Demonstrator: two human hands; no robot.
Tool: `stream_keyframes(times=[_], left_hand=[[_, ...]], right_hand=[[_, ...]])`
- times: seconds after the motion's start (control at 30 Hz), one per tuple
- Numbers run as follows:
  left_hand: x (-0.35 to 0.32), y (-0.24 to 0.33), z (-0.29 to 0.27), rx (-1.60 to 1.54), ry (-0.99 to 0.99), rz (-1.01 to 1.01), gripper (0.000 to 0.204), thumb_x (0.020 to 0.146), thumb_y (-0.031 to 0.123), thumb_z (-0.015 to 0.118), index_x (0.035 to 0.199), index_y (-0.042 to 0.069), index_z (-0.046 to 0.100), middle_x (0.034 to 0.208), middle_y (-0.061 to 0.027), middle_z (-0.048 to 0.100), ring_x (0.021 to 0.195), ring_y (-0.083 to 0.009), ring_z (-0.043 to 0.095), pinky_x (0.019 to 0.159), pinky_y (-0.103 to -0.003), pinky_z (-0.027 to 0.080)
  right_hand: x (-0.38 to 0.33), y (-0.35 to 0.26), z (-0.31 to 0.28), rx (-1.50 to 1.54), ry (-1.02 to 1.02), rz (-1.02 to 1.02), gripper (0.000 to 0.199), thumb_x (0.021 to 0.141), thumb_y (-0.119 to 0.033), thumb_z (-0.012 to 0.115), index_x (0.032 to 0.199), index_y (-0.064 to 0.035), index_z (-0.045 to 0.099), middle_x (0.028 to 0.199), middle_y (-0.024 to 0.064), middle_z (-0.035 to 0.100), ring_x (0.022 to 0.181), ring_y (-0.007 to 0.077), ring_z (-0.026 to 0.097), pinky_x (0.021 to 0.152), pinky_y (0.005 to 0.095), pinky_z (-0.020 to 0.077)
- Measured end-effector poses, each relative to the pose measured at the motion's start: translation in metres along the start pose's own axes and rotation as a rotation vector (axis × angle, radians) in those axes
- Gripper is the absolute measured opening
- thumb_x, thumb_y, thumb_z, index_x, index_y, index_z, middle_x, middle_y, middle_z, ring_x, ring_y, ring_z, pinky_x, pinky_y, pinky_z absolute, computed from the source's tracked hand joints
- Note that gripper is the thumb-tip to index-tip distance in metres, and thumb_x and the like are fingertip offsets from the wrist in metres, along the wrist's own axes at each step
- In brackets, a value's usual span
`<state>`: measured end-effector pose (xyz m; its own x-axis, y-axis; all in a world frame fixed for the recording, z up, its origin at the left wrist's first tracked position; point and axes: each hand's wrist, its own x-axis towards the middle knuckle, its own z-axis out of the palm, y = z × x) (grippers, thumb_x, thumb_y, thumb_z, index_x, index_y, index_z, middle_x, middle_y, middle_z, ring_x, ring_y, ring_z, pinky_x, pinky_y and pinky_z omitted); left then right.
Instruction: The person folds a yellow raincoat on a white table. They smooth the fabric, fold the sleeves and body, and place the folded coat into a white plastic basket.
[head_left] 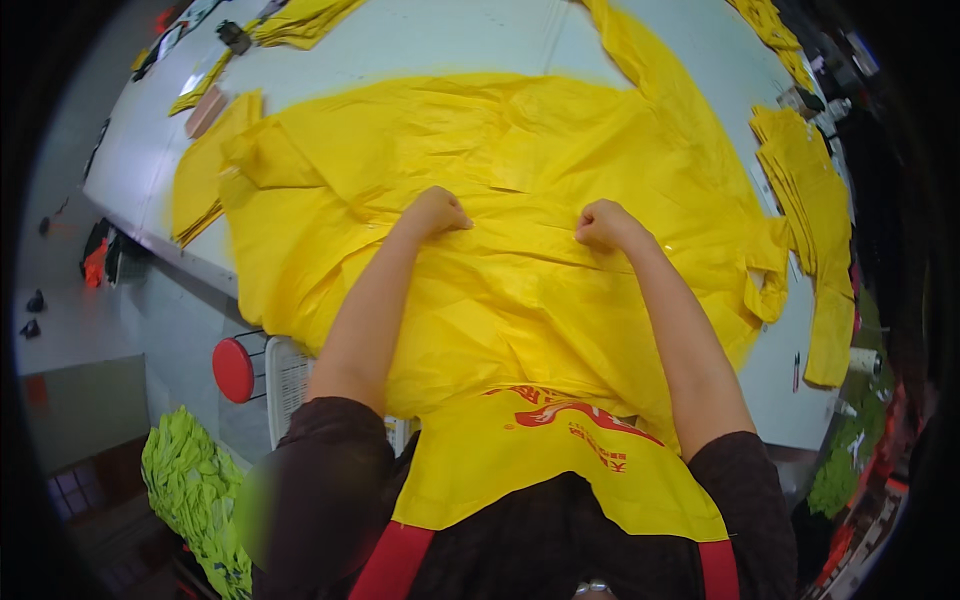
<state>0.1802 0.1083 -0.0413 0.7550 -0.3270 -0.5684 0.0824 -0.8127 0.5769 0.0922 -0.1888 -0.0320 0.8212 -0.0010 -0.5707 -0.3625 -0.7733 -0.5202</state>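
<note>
A large yellow jacket of thin, creased fabric lies spread over the white table, its near part hanging over the edge towards me. One long sleeve stretches to the far side. My left hand is closed, its fingers pinching the fabric left of the middle. Level with it, my right hand is also closed on the fabric, right of the middle. Between the two hands the cloth runs in shallow horizontal folds. My yellow apron with red print is close to the hanging fabric.
Folded yellow pieces lie at the table's left and right. A pinkish block and a small black box stand far left. Below are a red stool, a white basket and a lime-green fabric heap.
</note>
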Motion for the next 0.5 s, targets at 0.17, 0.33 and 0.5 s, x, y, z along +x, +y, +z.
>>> stream_keyframes(times=[0.17, 0.33, 0.5], left_hand=[[-0.006, -0.018, 0.033, -0.082, 0.284, 0.282, 0.019, 0.072, 0.019, 0.071, 0.076, 0.002, 0.064, 0.066, -0.0068, 0.062, 0.060, -0.0165, 0.056, 0.057, -0.030, 0.046], [-0.015, -0.001, 0.094, -0.087, 0.438, 0.604, 0.024, 0.077, 0.019, 0.067, 0.093, 0.001, 0.064, 0.086, -0.0112, 0.066, 0.082, -0.0240, 0.062, 0.073, -0.031, 0.048], [-0.032, 0.025, 0.087, -0.444, 0.599, 0.569, 0.028, 0.080, 0.018, 0.066, 0.101, 0.000, 0.062, 0.088, -0.0103, 0.065, 0.081, -0.0192, 0.062, 0.075, -0.028, 0.049]], right_hand=[[-0.019, 0.033, 0.088, -0.431, 0.834, -0.240, 0.054, 0.079, -0.040, 0.060, 0.124, -0.0116, 0.050, 0.133, 0.0148, 0.042, 0.124, 0.0356, 0.037, 0.100, 0.0517, 0.0290], [-0.049, 0.086, 0.084, -0.544, 0.824, -0.138, 0.062, 0.082, -0.045, 0.056, 0.134, -0.0141, 0.040, 0.141, 0.0137, 0.034, 0.132, 0.0325, 0.027, 0.105, 0.0554, 0.0182], [-0.082, 0.180, 0.037, -0.516, 0.759, -0.108, 0.057, 0.084, -0.037, 0.055, 0.134, -0.0125, 0.041, 0.143, 0.0119, 0.032, 0.133, 0.0310, 0.026, 0.107, 0.0505, 0.0165]])
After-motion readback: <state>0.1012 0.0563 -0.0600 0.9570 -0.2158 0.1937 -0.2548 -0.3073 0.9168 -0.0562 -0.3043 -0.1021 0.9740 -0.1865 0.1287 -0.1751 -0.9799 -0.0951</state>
